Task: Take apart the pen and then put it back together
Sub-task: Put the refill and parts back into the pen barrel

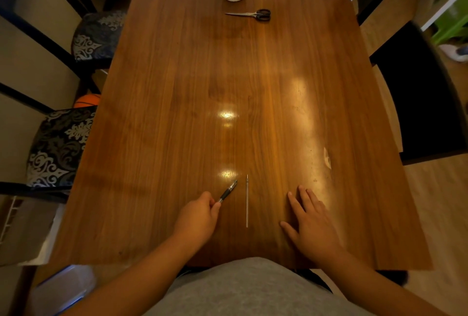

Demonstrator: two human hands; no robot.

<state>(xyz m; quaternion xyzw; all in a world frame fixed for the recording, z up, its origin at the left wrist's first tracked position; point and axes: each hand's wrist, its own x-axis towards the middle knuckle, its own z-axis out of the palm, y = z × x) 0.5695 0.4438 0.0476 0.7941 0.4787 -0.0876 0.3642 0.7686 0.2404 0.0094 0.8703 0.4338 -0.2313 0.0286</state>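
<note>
Pen barrel: black, slim plastic pen barrel [228, 191], pinched at rear end by left hand [200, 217].
Refill: thin white refill rod [247, 201], between hands, untouched.
Right hand [311, 224]: open, flat on brown wooden table [177, 87].

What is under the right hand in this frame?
The right hand lies flat, palm down, on the bare wooden table, beside the refill. Only wood shows around it; anything beneath the palm is covered.

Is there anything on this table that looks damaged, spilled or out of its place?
Nothing is spilled. One pale scuff marks the wooden table near its right edge. The refill lies apart from the pen barrel, as expected mid-task.
</note>
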